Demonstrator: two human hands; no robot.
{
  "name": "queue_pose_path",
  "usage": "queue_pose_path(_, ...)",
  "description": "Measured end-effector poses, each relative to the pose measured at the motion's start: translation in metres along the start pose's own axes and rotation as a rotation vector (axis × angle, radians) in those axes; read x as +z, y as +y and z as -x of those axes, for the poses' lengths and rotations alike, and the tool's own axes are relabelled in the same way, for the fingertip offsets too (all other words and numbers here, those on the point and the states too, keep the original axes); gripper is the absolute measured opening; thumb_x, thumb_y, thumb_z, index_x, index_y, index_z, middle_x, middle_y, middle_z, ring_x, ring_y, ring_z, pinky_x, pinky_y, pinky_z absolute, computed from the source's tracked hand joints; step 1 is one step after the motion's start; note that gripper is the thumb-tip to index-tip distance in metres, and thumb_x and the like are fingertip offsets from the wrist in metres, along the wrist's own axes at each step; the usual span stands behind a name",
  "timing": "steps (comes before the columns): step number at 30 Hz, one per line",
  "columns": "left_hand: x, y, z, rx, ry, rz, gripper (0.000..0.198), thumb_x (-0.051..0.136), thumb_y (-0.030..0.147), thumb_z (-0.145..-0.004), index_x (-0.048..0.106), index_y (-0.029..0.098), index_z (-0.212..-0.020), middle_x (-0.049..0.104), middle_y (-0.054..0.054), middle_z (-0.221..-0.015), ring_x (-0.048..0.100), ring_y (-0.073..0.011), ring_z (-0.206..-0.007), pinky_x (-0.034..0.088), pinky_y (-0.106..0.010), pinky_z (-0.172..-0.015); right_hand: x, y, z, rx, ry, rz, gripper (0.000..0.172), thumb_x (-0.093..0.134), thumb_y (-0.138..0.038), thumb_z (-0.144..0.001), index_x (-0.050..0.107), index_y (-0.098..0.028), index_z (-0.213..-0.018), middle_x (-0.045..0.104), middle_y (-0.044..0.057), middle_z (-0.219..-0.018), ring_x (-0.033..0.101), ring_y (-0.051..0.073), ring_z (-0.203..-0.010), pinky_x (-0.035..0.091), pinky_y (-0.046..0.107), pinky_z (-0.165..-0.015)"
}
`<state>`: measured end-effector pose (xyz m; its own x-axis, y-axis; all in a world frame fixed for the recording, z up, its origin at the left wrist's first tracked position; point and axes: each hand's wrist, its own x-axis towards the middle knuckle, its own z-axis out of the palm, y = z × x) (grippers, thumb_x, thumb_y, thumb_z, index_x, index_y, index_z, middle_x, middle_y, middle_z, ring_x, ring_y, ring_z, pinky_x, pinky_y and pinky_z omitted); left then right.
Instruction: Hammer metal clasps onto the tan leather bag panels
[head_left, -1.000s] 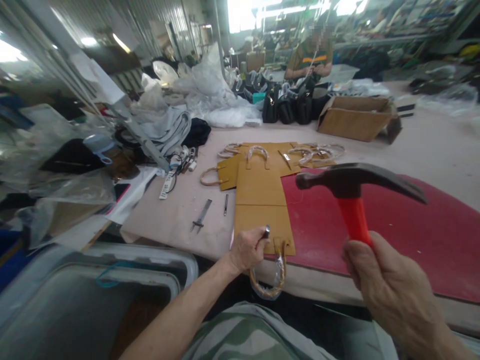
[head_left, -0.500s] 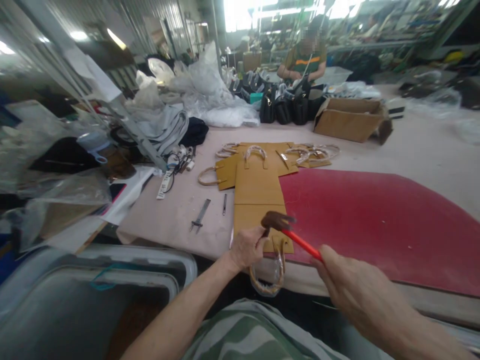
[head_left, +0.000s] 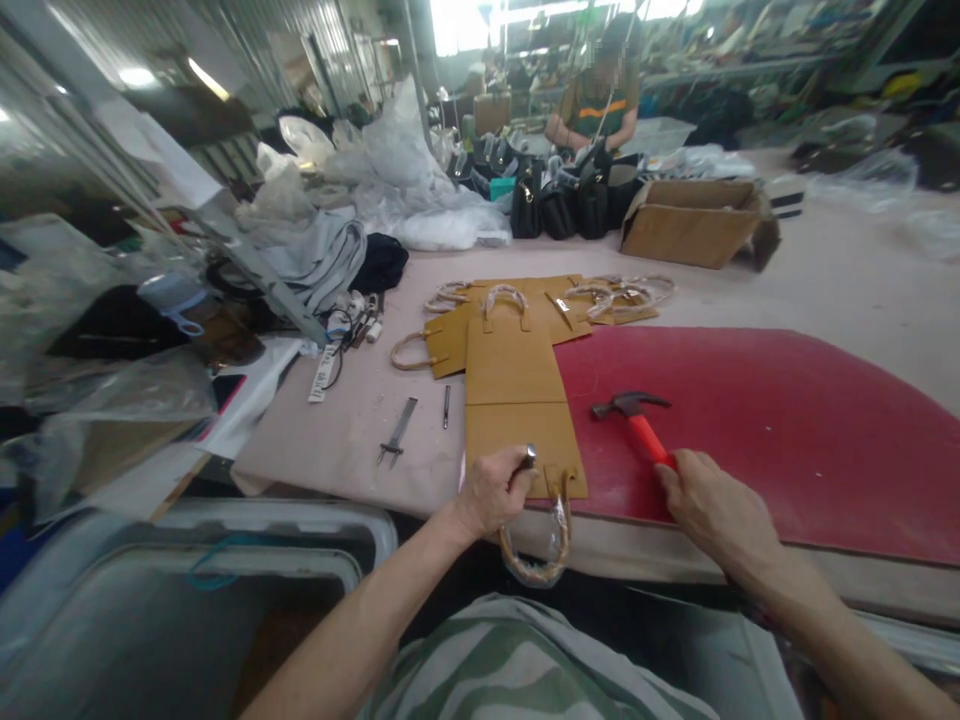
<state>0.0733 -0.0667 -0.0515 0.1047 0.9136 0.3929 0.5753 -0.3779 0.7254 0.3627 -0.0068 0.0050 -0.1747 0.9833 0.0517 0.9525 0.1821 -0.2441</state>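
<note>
My left hand [head_left: 491, 492] is closed around a short metal punch [head_left: 529, 457], held upright on the near end of a tan leather bag panel [head_left: 517, 370]. Beside that hand, a plastic-wrapped handle [head_left: 536, 570] hangs from the panel over the table edge. My right hand [head_left: 712, 497] grips a claw hammer [head_left: 646, 425] by its red handle; its dark head is over the red mat, to the right of the panel and apart from the punch. At the panel's far end is another wrapped handle [head_left: 506, 293].
More tan panels with handles [head_left: 450, 340] lie beyond. To the left are a caliper-like tool [head_left: 397, 432] and a slim metal rod [head_left: 446, 407]. The red mat [head_left: 750, 420] covers the right side. A cardboard box [head_left: 690, 225], black bags [head_left: 559, 205] and another person [head_left: 596, 110] are farther back.
The hammer has moved away from the punch to the right, and my right hand moved right with it. My left hand stays in place with the punch.
</note>
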Motion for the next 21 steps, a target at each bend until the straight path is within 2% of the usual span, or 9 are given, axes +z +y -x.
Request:
queue_pose_path(3, -0.001, 0.002, 0.0, -0.064, -0.02, 0.021, 0.007, 0.06, 0.024, -0.092, 0.064, 0.02, -0.096, 0.072, -0.004, -0.083, 0.07, -0.0173, -0.075, 0.057, -0.028, -0.074, 0.016, -0.028, -0.001, -0.279, 0.17, 0.009, 0.035, 0.04, -0.037, -0.098, 0.063, -0.013, -0.107, 0.065, 0.021, -0.11, 0.063, 0.032, -0.094, 0.05, 0.043, -0.076)
queue_pose_path(6, 0.003, 0.004, -0.001, -0.116, -0.004, 0.054, 0.009, 0.059, 0.026, -0.093, 0.065, 0.02, -0.096, 0.075, -0.006, -0.089, 0.072, -0.0192, -0.083, 0.058, -0.031, -0.081, 0.039, -0.065, 0.004, -0.478, 0.135, -0.182, 0.042, 0.052, -0.039, -0.096, 0.06, -0.012, -0.126, 0.059, 0.021, -0.132, 0.055, 0.033, -0.12, 0.047, 0.049, -0.099)
queue_pose_path(8, 0.003, 0.004, -0.005, -0.207, 0.041, 0.142, 0.012, 0.058, 0.03, -0.093, 0.066, 0.02, -0.095, 0.075, -0.006, -0.088, 0.073, -0.0193, -0.083, 0.059, -0.031, -0.081, 0.055, -0.084, 0.008, -0.516, 0.064, -0.201, 0.047, 0.059, -0.038, -0.092, 0.059, -0.012, -0.131, 0.054, 0.02, -0.141, 0.047, 0.036, -0.131, 0.04, 0.054, -0.109)
queue_pose_path(10, -0.002, 0.001, -0.012, -0.36, 0.152, 0.307, 0.02, 0.056, 0.038, -0.094, 0.063, 0.019, -0.095, 0.075, -0.005, -0.084, 0.073, -0.0188, -0.076, 0.06, -0.032, -0.076, 0.065, -0.092, 0.012, -0.503, 0.019, -0.188, 0.051, 0.062, -0.036, -0.089, 0.058, -0.014, -0.135, 0.051, 0.018, -0.147, 0.041, 0.038, -0.137, 0.032, 0.058, -0.114)
queue_pose_path(13, -0.025, -0.01, -0.022, -0.549, 0.299, 0.433, 0.031, 0.056, 0.048, -0.091, 0.06, 0.017, -0.097, 0.074, -0.005, -0.082, 0.073, -0.0194, -0.072, 0.061, -0.032, -0.07, 0.07, -0.091, 0.014, -0.494, 0.001, -0.211, 0.054, 0.062, -0.037, -0.089, 0.056, -0.016, -0.139, 0.049, 0.017, -0.149, 0.038, 0.038, -0.14, 0.028, 0.059, -0.117)
queue_pose_path(14, -0.036, -0.015, -0.024, -0.58, 0.302, 0.373, 0.032, 0.057, 0.048, -0.09, 0.06, 0.017, -0.096, 0.074, -0.006, -0.082, 0.073, -0.0199, -0.073, 0.061, -0.032, -0.07, 0.071, -0.089, 0.014, -0.497, 0.0, -0.219, 0.054, 0.062, -0.037, -0.089, 0.057, -0.017, -0.139, 0.049, 0.017, -0.149, 0.038, 0.038, -0.14, 0.028, 0.059, -0.117)
queue_pose_path(16, -0.059, -0.025, -0.028, -0.623, 0.239, 0.094, 0.027, 0.056, 0.043, -0.09, 0.063, 0.017, -0.092, 0.073, -0.007, -0.081, 0.072, -0.0212, -0.074, 0.058, -0.032, -0.07, 0.07, -0.087, 0.013, -0.492, 0.005, -0.23, 0.053, 0.063, -0.037, -0.088, 0.057, -0.017, -0.138, 0.049, 0.017, -0.149, 0.038, 0.038, -0.14, 0.028, 0.06, -0.116)
queue_pose_path(19, -0.084, -0.035, -0.028, -0.698, 0.068, -0.457, 0.024, 0.053, 0.035, -0.093, 0.066, 0.017, -0.085, 0.074, -0.011, -0.081, 0.072, -0.0259, -0.081, 0.054, -0.033, -0.073, 0.07, -0.087, 0.012, -0.485, 0.015, -0.236, 0.053, 0.063, -0.036, -0.088, 0.057, -0.017, -0.137, 0.05, 0.017, -0.149, 0.038, 0.038, -0.141, 0.028, 0.061, -0.117)
queue_pose_path(21, -0.092, -0.036, -0.027, -0.757, -0.058, -0.725, 0.023, 0.052, 0.032, -0.094, 0.068, 0.015, -0.092, 0.075, -0.015, -0.087, 0.072, -0.0306, -0.088, 0.052, -0.035, -0.075, 0.07, -0.088, 0.013, -0.485, 0.021, -0.232, 0.053, 0.063, -0.036, -0.088, 0.057, -0.017, -0.137, 0.05, 0.017, -0.148, 0.038, 0.038, -0.141, 0.028, 0.06, -0.117)
